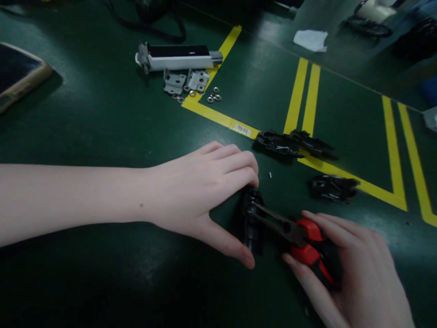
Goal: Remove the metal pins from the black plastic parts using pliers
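A small black mechanical part is on the green tabletop, gripped between the thumb and bent fingers of my left hand. My right hand is wrapped round a pair of long-nose pliers with red and black handles. The pliers' tips reach the upper portion of the black part, where a small shiny piece sits close to the jaws. Whether the jaws clamp that piece I cannot tell. Much of the black part's far end is hidden under my left fingers.
Further black parts lie beyond my hands, and another black part rests to the right. A tiny white pin is nearby. Farther back are a white-and-black bar, metal brackets and several washers. A phone lies left.
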Demonstrator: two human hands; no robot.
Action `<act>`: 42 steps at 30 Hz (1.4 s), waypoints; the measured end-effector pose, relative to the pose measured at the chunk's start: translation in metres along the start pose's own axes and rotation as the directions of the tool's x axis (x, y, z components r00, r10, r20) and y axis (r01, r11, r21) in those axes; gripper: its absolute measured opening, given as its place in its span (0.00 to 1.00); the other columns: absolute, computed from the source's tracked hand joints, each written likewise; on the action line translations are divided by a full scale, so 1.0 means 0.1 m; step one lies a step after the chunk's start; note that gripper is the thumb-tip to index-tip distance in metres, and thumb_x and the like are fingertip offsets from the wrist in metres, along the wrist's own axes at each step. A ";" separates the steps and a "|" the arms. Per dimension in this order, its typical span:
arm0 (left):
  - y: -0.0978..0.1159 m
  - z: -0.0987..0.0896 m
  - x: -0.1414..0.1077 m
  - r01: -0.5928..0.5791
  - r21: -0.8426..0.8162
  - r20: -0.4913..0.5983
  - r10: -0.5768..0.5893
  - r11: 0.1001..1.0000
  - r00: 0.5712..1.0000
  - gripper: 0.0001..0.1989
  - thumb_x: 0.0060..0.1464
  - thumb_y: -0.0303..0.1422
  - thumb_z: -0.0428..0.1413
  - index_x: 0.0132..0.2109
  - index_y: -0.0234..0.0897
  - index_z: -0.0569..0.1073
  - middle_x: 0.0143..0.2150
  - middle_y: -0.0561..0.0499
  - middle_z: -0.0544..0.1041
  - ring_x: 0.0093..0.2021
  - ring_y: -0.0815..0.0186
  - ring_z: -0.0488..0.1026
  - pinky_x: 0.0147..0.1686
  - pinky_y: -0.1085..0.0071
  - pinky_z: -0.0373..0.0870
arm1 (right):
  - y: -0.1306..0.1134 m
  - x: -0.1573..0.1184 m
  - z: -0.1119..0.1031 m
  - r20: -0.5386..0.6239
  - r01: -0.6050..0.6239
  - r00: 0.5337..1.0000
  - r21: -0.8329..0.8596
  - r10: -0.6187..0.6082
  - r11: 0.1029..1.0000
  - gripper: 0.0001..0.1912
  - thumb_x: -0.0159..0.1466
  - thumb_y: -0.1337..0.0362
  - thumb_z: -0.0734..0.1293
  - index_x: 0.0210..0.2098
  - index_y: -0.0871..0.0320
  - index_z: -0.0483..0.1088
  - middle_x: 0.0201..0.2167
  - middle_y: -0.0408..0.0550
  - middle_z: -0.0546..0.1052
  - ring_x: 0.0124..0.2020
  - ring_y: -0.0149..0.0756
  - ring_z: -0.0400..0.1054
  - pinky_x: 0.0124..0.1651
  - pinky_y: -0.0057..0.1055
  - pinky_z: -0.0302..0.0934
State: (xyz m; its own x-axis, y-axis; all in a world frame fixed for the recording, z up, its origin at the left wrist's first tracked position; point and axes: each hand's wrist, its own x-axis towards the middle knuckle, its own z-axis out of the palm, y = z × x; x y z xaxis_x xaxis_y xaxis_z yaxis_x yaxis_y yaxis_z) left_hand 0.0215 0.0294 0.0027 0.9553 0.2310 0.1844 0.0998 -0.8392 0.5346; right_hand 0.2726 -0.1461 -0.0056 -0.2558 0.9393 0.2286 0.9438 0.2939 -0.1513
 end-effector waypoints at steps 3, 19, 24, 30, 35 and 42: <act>0.00 0.00 0.01 0.003 0.004 0.002 -0.003 1.000 1.000 0.39 0.54 0.61 0.63 0.55 0.28 0.73 0.56 0.39 0.76 0.54 0.51 0.72 0.51 0.60 0.66 | 0.01 0.00 0.00 -0.009 -0.010 1.000 0.010 0.010 1.000 0.24 0.72 0.56 0.63 0.63 0.60 0.63 0.49 0.59 0.74 0.48 0.50 0.70 0.45 0.44 0.65; 0.02 0.00 0.05 -0.005 -0.073 0.038 0.008 0.997 0.999 0.37 0.54 0.63 0.61 0.53 0.32 0.74 0.56 0.38 0.77 0.55 0.49 0.73 0.52 0.58 0.66 | -0.05 0.00 -0.04 0.017 -0.093 0.995 0.016 0.093 0.995 0.19 0.70 0.52 0.65 0.56 0.54 0.67 0.44 0.55 0.75 0.42 0.51 0.74 0.42 0.46 0.69; 0.03 0.00 0.05 0.003 -0.087 0.042 0.001 0.996 0.999 0.36 0.53 0.61 0.62 0.52 0.32 0.74 0.56 0.38 0.77 0.55 0.48 0.73 0.53 0.57 0.66 | -0.03 -0.02 -0.02 0.018 -0.069 0.997 0.008 0.069 0.998 0.19 0.70 0.51 0.65 0.54 0.55 0.68 0.41 0.54 0.76 0.39 0.48 0.73 0.39 0.43 0.67; 0.05 0.00 0.05 0.022 -0.202 -0.001 -0.023 0.979 1.000 0.38 0.49 0.56 0.69 0.54 0.31 0.71 0.54 0.40 0.78 0.52 0.52 0.75 0.52 0.58 0.68 | -0.02 -0.03 -0.05 0.020 -0.061 0.998 0.038 0.060 0.997 0.19 0.70 0.52 0.66 0.54 0.56 0.67 0.41 0.53 0.75 0.37 0.45 0.73 0.36 0.40 0.66; 0.14 0.03 0.08 0.180 -0.557 0.044 -0.188 0.811 0.981 0.38 0.44 0.46 0.74 0.58 0.37 0.69 0.53 0.46 0.79 0.49 0.58 0.77 0.43 0.66 0.76 | -0.01 -0.05 -0.10 0.035 -0.114 0.993 0.084 0.112 0.990 0.16 0.70 0.55 0.65 0.54 0.52 0.67 0.40 0.51 0.75 0.32 0.43 0.73 0.32 0.39 0.64; 0.21 0.08 0.05 0.133 -0.630 0.028 -0.149 0.765 0.988 0.42 0.47 0.40 0.73 0.65 0.35 0.67 0.59 0.44 0.76 0.55 0.59 0.76 0.53 0.65 0.77 | -0.01 -0.02 -0.09 0.034 -0.091 0.996 0.113 0.088 0.989 0.10 0.67 0.62 0.64 0.48 0.51 0.65 0.36 0.48 0.74 0.29 0.41 0.71 0.30 0.39 0.64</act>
State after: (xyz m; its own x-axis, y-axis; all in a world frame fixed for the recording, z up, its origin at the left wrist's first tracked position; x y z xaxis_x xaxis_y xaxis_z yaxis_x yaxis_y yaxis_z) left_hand 0.0302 0.0087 0.0078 0.9370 0.3402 0.0796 0.0283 -0.3011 0.9532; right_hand 0.2744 -0.1503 0.0028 -0.1791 0.9669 0.1816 0.9335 0.2253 -0.2788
